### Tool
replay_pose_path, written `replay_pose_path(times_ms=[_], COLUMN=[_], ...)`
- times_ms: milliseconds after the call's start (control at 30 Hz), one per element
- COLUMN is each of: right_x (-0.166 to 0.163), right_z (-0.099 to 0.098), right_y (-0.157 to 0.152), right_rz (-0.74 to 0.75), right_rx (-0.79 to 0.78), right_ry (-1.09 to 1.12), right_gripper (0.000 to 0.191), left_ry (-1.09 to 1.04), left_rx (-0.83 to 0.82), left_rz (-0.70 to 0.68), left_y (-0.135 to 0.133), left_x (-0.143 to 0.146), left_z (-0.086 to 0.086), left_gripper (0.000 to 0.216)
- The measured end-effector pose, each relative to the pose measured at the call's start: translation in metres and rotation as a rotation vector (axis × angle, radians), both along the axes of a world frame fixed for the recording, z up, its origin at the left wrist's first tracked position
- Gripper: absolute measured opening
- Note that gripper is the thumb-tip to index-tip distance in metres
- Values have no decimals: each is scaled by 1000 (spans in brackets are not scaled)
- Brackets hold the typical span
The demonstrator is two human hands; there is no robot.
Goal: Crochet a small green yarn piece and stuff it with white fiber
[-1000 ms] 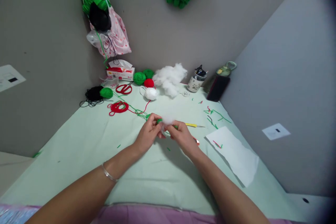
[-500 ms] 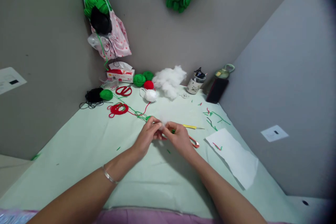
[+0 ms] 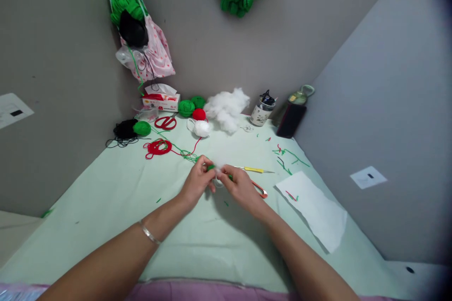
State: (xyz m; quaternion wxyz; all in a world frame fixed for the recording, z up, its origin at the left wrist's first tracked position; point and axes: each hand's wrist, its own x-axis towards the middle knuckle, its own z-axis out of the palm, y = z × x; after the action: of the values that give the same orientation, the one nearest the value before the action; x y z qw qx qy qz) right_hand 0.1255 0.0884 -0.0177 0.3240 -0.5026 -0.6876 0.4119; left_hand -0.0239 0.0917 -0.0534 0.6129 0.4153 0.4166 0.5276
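My left hand (image 3: 197, 182) is closed, its thumb and fingers round a small green and white yarn piece (image 3: 211, 167), mostly hidden by the fingers. My right hand (image 3: 240, 187) pinches a wisp of white stuffing (image 3: 219, 168) against that piece, where the fingertips of both hands meet. Something white and rounded (image 3: 219, 182) shows just below the fingertips. Behind my right hand lie a crochet hook with a yellow handle (image 3: 254, 170) and an orange-handled tool (image 3: 260, 190), partly covered.
At the back sit a heap of stuffing (image 3: 228, 108), green yarn balls (image 3: 186, 108), a white ball (image 3: 202, 128), red scissors (image 3: 165, 123) and a tissue box (image 3: 161, 102). Red yarn (image 3: 158, 148) lies left. A phone (image 3: 291, 121) leans against a bottle; paper (image 3: 314, 211) lies right.
My left fingers have shifted slightly, so more green and a white rounded part now show between the hands. The view has moved a little; the table things stay put.
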Motion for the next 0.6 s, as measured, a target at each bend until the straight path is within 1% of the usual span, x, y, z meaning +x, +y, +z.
replay_pose_path(times_ms=[133, 267, 333, 433, 533, 600], right_x=[-12, -13, -10, -5, -3, -4], right_z=[2, -6, -11, -14, -12, -9], right_y=[-9, 1, 8, 13, 13, 10], right_rz=[-4, -25, -36, -51, -47, -28], right_rx=[-10, -100, -124, -112, -90, -80], right_ry=[56, 180, 221, 250, 261, 257], right_gripper=[21, 26, 27, 24, 20, 21], left_ry=[58, 67, 72, 74, 71, 69], left_rx=[82, 154, 171, 183, 184, 179], left_rz=[94, 141, 128, 88, 48, 22], left_y=[1, -3, -6, -9, -9, -8], left_x=[2, 4, 4, 2, 0, -1], left_z=[-1, 4, 7, 9, 10, 9], left_gripper=[25, 22, 23, 26, 29, 31])
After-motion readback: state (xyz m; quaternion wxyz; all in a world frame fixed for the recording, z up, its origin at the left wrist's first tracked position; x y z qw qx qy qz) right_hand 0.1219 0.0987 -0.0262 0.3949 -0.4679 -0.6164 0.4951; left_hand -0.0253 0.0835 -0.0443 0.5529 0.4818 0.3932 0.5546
